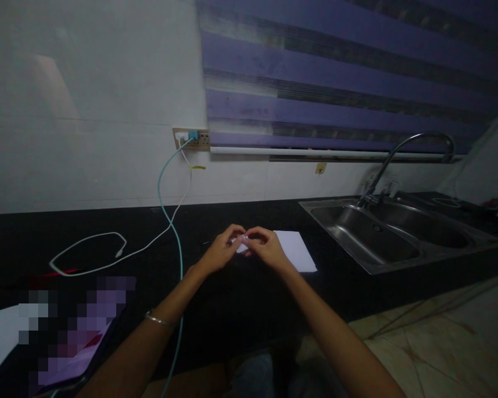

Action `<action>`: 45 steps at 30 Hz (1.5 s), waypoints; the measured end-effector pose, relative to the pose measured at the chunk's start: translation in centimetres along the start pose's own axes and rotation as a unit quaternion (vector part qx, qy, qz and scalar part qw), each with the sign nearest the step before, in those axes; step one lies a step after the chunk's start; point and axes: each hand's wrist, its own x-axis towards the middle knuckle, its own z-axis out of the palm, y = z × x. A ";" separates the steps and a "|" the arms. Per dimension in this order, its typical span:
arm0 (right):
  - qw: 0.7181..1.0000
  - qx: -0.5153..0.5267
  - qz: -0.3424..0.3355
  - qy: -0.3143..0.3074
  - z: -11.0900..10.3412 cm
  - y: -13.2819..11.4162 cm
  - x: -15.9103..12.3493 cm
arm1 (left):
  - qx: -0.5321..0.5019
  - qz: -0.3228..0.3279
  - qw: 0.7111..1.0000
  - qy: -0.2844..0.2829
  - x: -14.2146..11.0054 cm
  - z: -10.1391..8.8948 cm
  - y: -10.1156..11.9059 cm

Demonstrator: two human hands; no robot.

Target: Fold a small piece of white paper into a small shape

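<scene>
Both of my hands meet over the black counter, fingertips together on a small piece of white paper (243, 246). My left hand (224, 247) pinches it from the left. From the other side, the fingers of my right hand (269, 246) close on the same paper. Its folds are small and partly covered by my fingers, so its exact shape cannot be made out. Just right of my right hand, a stack of white paper sheets (296, 251) lies flat on the counter. A thin bracelet (158, 319) circles my left wrist.
A double steel sink (357, 235) with a curved tap (398, 149) is at right. A teal cable (178, 243) and a white cable (149, 243) run from the wall socket (203, 139). At lower left are a tablet-like device (81, 359) and white paper (0, 337).
</scene>
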 end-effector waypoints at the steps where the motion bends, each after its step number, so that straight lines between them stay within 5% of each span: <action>1: 1.000 -0.011 0.001 -0.002 -0.1 0.0 0.0 | 0.005 0.003 1.000 0.003 0.1 -0.1 -0.1; 7: 0.998 -0.065 0.003 -0.017 -0.3 -0.1 -0.3 | 0.052 0.001 0.999 0.002 0.3 -0.5 -0.1; 15: 0.985 -0.148 -0.091 -0.022 -0.2 -0.5 -0.4 | 0.066 0.020 0.997 -0.018 0.3 -0.5 -0.3; 23: 0.991 -0.112 -0.076 0.014 -0.4 -0.5 -0.3 | 0.065 -0.010 0.996 0.060 0.4 -1.3 -0.2; 32: 0.996 -0.051 -0.067 0.033 -0.6 -0.5 -0.1 | -0.173 -0.108 0.977 -0.063 0.7 -1.9 -1.4; 39: 0.994 -0.047 -0.096 0.037 -1.0 -0.5 0.2 | -0.144 -0.089 0.983 -0.074 0.6 -2.1 -1.0; 45: 0.967 -0.189 -0.168 0.031 -1.3 -0.6 0.1 | -0.092 -0.088 0.991 -0.035 0.6 -1.8 -1.0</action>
